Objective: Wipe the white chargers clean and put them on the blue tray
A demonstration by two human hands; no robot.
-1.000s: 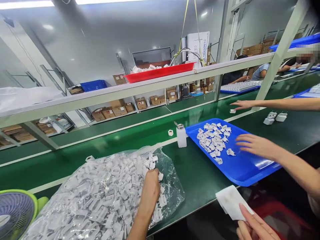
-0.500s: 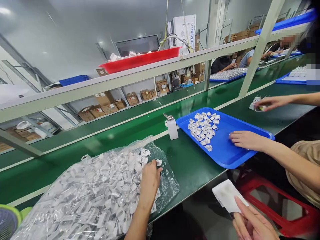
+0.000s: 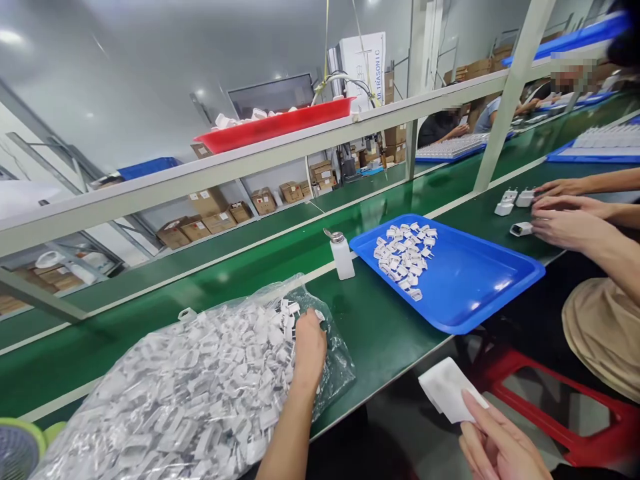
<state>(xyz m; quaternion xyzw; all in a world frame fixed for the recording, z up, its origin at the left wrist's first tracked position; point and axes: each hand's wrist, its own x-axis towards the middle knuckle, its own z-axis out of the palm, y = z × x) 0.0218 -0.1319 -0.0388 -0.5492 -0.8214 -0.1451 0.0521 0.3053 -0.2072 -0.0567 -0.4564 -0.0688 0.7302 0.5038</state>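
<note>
My left hand (image 3: pixel 310 343) reaches over the right end of a clear plastic bag (image 3: pixel 200 387) full of small white plastic housings. Its fingers are bent down at a white piece (image 3: pixel 319 315) by the bag's opening; the fingertips are partly hidden, so what they grip cannot be made out. Lower right, my right hand (image 3: pixel 493 433) pinches a folded white cloth (image 3: pixel 447 390) between thumb and fingers, off the table's front edge. A blue tray (image 3: pixel 480 287) holds a heap of white plug pieces (image 3: pixel 406 257) at its left end.
A white bottle with a metal cap (image 3: pixel 343 257) stands between bag and tray. At the right, another person's hands (image 3: pixel 575 220) handle white plugs (image 3: pixel 507 202). A red tray (image 3: pixel 280 123) lies on the overhead rail. A red stool (image 3: pixel 540 407) stands below, with a green basket (image 3: pixel 23 440) lower left.
My left hand has shifted slightly right and up at the bag's opening. The other person's hand has left the blue tray for the plugs at the right. My right hand still holds the cloth.
</note>
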